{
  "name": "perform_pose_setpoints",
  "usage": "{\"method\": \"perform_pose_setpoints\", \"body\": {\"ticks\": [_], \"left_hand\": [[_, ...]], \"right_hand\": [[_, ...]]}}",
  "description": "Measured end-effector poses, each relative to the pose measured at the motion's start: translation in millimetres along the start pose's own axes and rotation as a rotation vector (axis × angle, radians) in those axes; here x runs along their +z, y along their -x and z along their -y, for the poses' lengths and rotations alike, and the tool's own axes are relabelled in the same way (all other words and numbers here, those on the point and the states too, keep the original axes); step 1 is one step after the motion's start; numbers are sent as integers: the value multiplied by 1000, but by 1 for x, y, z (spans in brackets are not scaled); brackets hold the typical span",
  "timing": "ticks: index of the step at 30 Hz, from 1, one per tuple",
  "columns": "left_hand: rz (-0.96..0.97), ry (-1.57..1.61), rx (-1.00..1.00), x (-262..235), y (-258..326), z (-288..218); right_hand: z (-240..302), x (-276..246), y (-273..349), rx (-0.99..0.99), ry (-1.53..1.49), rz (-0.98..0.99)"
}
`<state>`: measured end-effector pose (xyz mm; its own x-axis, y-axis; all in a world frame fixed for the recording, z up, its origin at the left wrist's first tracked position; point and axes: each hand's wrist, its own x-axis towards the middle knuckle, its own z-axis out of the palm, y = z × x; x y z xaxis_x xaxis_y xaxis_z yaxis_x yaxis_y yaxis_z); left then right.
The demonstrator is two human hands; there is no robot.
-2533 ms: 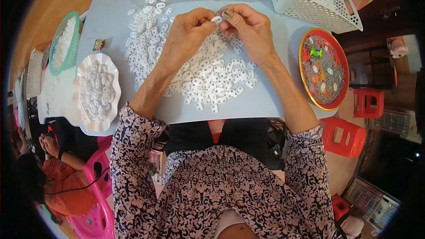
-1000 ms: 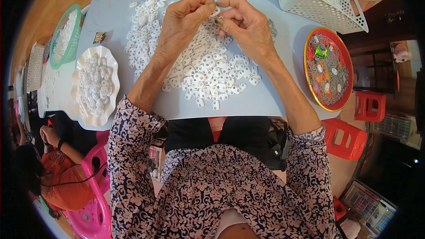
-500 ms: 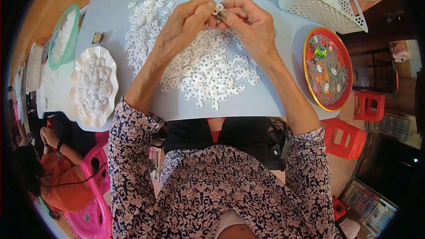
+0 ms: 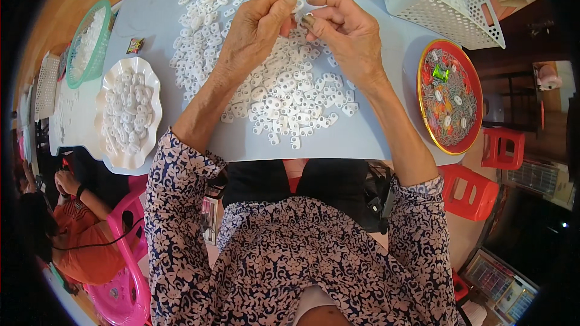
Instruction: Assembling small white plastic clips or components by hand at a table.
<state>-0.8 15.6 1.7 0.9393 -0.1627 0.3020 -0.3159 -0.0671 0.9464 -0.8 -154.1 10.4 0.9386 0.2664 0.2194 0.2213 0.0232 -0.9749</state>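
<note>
Over the far side of a pile of small white plastic pieces with holes [image 4: 284, 93], my two hands are raised close together. My left hand [image 4: 257, 33] is closed, thumb against curled fingers, pinching a white plastic piece [image 4: 298, 6] at its tips. A small gap to the right, my right hand [image 4: 350, 36] has its thumb and fingers drawn together. Whatever its dark-looking thumb tip presses on is too small to make out. White oval pieces [image 4: 130, 115] fill a scalloped white dish [image 4: 156, 93] to the left.
A red gold-rimmed tray [image 4: 426, 124] of small grey metal parts stands at right. Behind it is a white perforated basket [image 4: 417, 15]. A green basket [image 4: 103, 39] and small wrapped sweet [image 4: 135, 45] are at left. Red stools [image 4: 471, 193] and a person in orange [image 4: 90, 253] flank the table.
My hands have moved slightly apart, so a gap shows between their fingertips. The white piece stays with my left hand. The whole view has shifted a little.
</note>
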Motion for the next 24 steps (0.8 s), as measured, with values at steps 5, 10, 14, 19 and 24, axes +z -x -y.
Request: {"method": "perform_pose_setpoints", "body": {"ticks": [5, 10, 14, 19, 24], "left_hand": [[-9, -59, 20, 0, -1, 0], [40, -183, 22, -2, -1, -5], [109, -215, -13, -5, -2, -12], [57, -43, -129, -3, -3, -8], [127, -112, -105, -1, -2, -6]], "right_hand": [[1, 1, 1, 13, 6, 8], [0, 3, 0, -2, 10, 17], [-3, 3, 2, -13, -9, 16], [0, 5, 2, -13, -36, -25], [2, 3, 2, -40, -9, -33]]}}
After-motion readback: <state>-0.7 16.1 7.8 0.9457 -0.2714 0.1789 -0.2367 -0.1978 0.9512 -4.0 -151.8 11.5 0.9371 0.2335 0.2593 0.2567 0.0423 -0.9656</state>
